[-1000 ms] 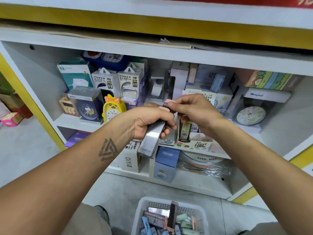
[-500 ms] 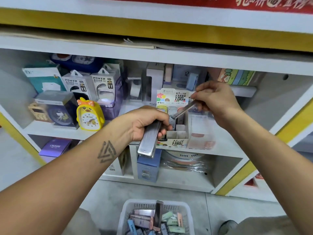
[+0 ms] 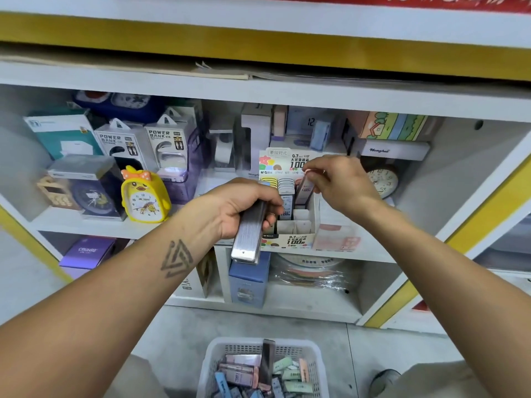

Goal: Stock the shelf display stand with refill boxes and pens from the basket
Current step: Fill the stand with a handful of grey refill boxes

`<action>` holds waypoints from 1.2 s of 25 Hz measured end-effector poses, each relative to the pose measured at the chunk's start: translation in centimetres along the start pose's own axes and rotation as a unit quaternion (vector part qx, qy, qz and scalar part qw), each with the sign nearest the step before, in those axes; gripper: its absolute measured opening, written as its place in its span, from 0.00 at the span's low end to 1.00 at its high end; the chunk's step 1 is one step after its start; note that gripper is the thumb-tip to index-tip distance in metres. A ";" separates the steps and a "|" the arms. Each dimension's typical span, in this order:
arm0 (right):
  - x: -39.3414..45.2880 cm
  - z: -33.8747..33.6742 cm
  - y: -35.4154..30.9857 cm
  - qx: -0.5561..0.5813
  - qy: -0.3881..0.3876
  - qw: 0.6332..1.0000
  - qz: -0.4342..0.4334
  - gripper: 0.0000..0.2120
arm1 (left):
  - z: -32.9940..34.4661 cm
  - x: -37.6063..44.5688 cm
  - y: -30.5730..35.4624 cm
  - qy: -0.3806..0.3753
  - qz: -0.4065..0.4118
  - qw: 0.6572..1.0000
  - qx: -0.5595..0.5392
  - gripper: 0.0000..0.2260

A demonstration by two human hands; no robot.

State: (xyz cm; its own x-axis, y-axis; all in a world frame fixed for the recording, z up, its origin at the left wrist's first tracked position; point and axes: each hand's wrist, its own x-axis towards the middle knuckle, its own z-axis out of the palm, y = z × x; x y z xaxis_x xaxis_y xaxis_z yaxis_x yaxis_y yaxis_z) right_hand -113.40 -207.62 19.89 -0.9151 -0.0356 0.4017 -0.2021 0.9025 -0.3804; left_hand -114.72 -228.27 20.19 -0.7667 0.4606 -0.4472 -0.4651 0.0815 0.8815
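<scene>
A white cardboard display stand [image 3: 296, 238] with printed "0.7 HB 100" panels sits on the middle shelf, its rear slots holding several refill boxes. My left hand [image 3: 244, 208] grips a stack of silvery refill boxes [image 3: 249, 232] just left of the stand. My right hand [image 3: 342, 186] pinches a single refill box [image 3: 305, 188] upright over the stand's right rear slot. A white basket [image 3: 211, 360] on the floor below holds several pastel refill boxes and a dark pen pack [image 3: 267, 361].
Power bank packs [image 3: 166, 147], a yellow duck clock [image 3: 143, 196] and boxed clocks fill the shelf's left side. A pink box [image 3: 336, 238] stands right of the stand, a round clock [image 3: 382, 182] behind it. Blue boxes [image 3: 248, 280] sit on the lower shelf.
My right hand has taken one box from the stack, carried it right and turned it upright over the stand's right slot. The left hand keeps holding the stack.
</scene>
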 end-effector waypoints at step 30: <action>-2.9 2.8 -7.1 -0.182 -0.020 0.977 -0.105 0.12 | 0.2 0.7 0.3 0.112 0.140 0.955 -0.237 0.14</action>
State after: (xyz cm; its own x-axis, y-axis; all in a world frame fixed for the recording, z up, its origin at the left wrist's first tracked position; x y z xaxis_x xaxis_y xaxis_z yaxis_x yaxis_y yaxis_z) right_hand -110.33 -215.16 19.10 -0.8810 -0.2471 0.4036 -0.2565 0.9660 0.0316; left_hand -115.30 -227.80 20.20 -0.9414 0.1998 -0.2718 -0.3346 -0.4502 0.8279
